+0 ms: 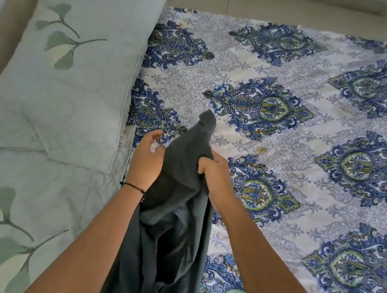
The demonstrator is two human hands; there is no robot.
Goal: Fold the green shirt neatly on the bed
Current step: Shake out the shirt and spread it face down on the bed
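Note:
The dark green shirt (170, 218) hangs bunched in front of me above the bed (319, 115), its lower part falling out of the frame's bottom edge. My right hand (213, 174) grips a fold of the cloth near its top, fingers curled round it. My left hand (145, 161) is beside the shirt's left edge, fingers loosely curved and thumb raised, touching the fabric with the fingertips. A black bracelet sits on the left wrist. A narrow end of the shirt sticks up above both hands.
The bed is covered by a white sheet with blue and green ornamental medallions. Two pale green pillows with leaf prints (72, 71) (11, 218) lie along the left side. A beige headboard (261, 2) runs along the far edge.

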